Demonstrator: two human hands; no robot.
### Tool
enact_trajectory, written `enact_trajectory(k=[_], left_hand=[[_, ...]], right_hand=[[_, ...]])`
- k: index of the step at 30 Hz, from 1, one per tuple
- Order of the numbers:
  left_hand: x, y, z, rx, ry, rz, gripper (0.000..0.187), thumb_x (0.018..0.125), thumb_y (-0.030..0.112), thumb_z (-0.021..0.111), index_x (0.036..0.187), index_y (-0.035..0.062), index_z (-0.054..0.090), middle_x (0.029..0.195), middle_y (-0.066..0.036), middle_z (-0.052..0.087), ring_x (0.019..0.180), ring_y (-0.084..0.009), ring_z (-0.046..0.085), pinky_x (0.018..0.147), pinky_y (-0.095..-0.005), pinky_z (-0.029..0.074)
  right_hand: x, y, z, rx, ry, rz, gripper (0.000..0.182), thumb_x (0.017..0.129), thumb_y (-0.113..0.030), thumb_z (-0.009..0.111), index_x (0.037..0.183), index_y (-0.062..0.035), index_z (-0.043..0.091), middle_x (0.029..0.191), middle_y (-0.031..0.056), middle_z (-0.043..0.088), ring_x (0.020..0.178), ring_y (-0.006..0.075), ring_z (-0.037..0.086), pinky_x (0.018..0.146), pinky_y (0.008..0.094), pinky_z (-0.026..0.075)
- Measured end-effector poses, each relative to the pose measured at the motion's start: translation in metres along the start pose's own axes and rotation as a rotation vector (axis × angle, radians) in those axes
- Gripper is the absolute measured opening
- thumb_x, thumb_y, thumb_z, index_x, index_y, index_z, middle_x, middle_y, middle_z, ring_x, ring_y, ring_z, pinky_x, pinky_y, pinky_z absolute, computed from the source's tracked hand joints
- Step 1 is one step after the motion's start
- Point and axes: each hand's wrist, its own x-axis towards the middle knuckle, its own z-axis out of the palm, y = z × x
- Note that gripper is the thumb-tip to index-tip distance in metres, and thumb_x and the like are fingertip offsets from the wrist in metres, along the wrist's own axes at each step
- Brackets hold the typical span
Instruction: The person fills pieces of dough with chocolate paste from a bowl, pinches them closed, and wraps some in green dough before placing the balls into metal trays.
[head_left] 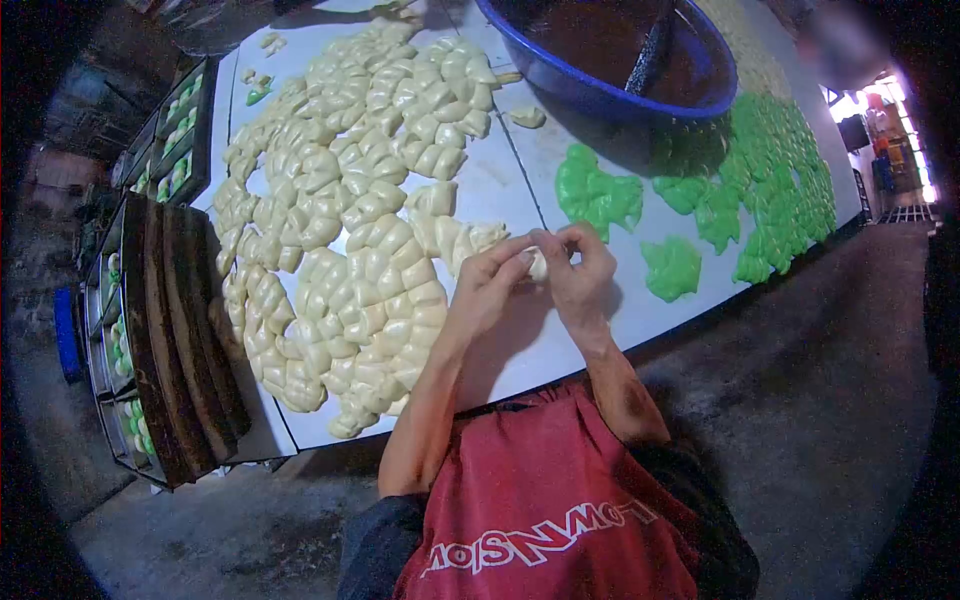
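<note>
My left hand (pixel 490 277) and my right hand (pixel 579 277) meet above the white table, fingers closed on a small piece of cream-coloured dough (pixel 538 266). Fingertips cover most of that piece. Just left of my left hand, the edge of a wide spread of glossy cream dough pieces (pixel 375 250) lies on the table. Flat green dough pieces lie to the right; a lobed one (pixel 597 190) is just beyond my right hand, and a smaller one (pixel 671 268) sits beside it.
A blue basin (pixel 612 110) of brown filling, with a dark utensil (pixel 652 55) in it, stands at the back. Stacked dark trays (pixel 180 340) rest at the table's left edge. Farther left, racked trays (pixel 122 345) hold green-and-white pieces. More green dough (pixel 775 190) covers the right side.
</note>
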Motion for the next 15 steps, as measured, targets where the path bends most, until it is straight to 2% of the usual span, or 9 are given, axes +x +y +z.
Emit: enact_trajectory(k=[1, 2, 5, 6, 8, 9, 10, 13, 15], left_hand=[[-0.003, 0.001, 0.002, 0.011, 0.004, 0.037, 0.033, 0.092, 0.013, 0.061, 0.122, 0.0003, 0.063, 0.097, -0.001, 0.065, 0.080, -0.0074, 0.057, 0.069, -0.0228, 0.048], [-0.007, 0.004, 0.006, -0.033, -0.052, -0.052, 0.036, 0.092, 0.015, 0.063, 0.124, -0.0005, 0.061, 0.100, -0.003, 0.066, 0.083, -0.0088, 0.060, 0.072, -0.0232, 0.049], [-0.011, 0.011, 0.009, 0.104, 0.042, -0.070, 0.035, 0.092, 0.020, 0.065, 0.119, -0.0021, 0.064, 0.102, -0.008, 0.067, 0.085, -0.0102, 0.062, 0.073, -0.0218, 0.050], [-0.010, 0.008, 0.007, 0.080, 0.055, -0.105, 0.034, 0.093, 0.020, 0.064, 0.118, -0.0021, 0.065, 0.103, -0.009, 0.067, 0.086, -0.0110, 0.062, 0.075, -0.0232, 0.050], [-0.009, 0.001, -0.002, 0.029, 0.081, -0.177, 0.031, 0.094, 0.020, 0.063, 0.115, -0.0020, 0.066, 0.104, -0.009, 0.067, 0.088, -0.0126, 0.062, 0.077, -0.0258, 0.050], [-0.012, -0.001, -0.003, 0.096, 0.090, -0.143, 0.032, 0.095, 0.022, 0.061, 0.115, -0.0021, 0.066, 0.105, -0.010, 0.068, 0.090, -0.0141, 0.062, 0.079, -0.0275, 0.050], [-0.016, -0.004, -0.003, 0.164, 0.093, -0.110, 0.033, 0.096, 0.024, 0.059, 0.115, -0.0022, 0.066, 0.105, -0.011, 0.068, 0.091, -0.0156, 0.063, 0.081, -0.0293, 0.050], [-0.029, -0.005, 0.004, 0.526, 0.164, 0.055, 0.037, 0.099, 0.029, 0.050, 0.116, -0.0003, 0.064, 0.105, -0.016, 0.068, 0.099, -0.0242, 0.064, 0.085, -0.0344, 0.049], [-0.032, -0.009, 0.006, 0.817, 0.204, 0.265, 0.036, 0.099, 0.029, 0.049, 0.118, 0.0024, 0.064, 0.106, -0.017, 0.067, 0.099, -0.0285, 0.065, 0.085, -0.0360, 0.049]], right_hand=[[0.001, -0.004, -0.001, -0.042, 0.011, 0.020, 0.025, 0.083, -0.020, 0.075, 0.076, -0.0012, 0.060, 0.071, 0.0110, 0.059, 0.057, 0.0182, 0.055, 0.053, 0.0309, 0.046], [0.006, -0.011, -0.009, -0.140, -0.098, 0.124, 0.022, 0.085, -0.019, 0.073, 0.078, -0.0012, 0.062, 0.065, 0.0123, 0.057, 0.053, 0.0209, 0.055, 0.053, 0.0331, 0.045], [0.010, -0.011, -0.016, -0.057, -0.231, 0.359, 0.018, 0.083, -0.016, 0.074, 0.084, -0.0008, 0.064, 0.069, 0.0157, 0.059, 0.060, 0.0246, 0.060, 0.057, 0.0359, 0.047], [0.006, -0.011, -0.021, -0.047, -0.274, 0.214, 0.021, 0.085, -0.019, 0.071, 0.095, -0.0010, 0.066, 0.080, 0.0158, 0.063, 0.072, 0.0276, 0.064, 0.064, 0.0371, 0.049], [-0.002, -0.020, -0.028, -0.035, -0.318, 0.004, 0.026, 0.087, -0.023, 0.068, 0.101, -0.0010, 0.064, 0.089, 0.0155, 0.064, 0.078, 0.0275, 0.065, 0.068, 0.0358, 0.050], [-0.008, -0.025, -0.032, -0.029, -0.339, -0.096, 0.029, 0.089, -0.025, 0.067, 0.104, -0.0011, 0.064, 0.093, 0.0154, 0.064, 0.081, 0.0274, 0.065, 0.071, 0.0352, 0.050], [-0.017, -0.017, -0.039, -0.034, -0.434, -0.043, 0.032, 0.089, -0.029, 0.064, 0.109, -0.0041, 0.063, 0.104, 0.0123, 0.063, 0.088, 0.0260, 0.064, 0.076, 0.0344, 0.051], [-0.032, -0.010, -0.039, -0.058, -0.499, 0.296, 0.024, 0.083, -0.011, 0.070, 0.105, -0.0013, 0.065, 0.102, 0.0102, 0.064, 0.082, 0.0200, 0.066, 0.075, 0.0305, 0.052], [-0.038, -0.003, -0.038, -0.318, -0.594, 0.205, 0.022, 0.091, -0.021, 0.062, 0.107, -0.0076, 0.067, 0.101, 0.0087, 0.065, 0.084, 0.0244, 0.066, 0.075, 0.0319, 0.053]])
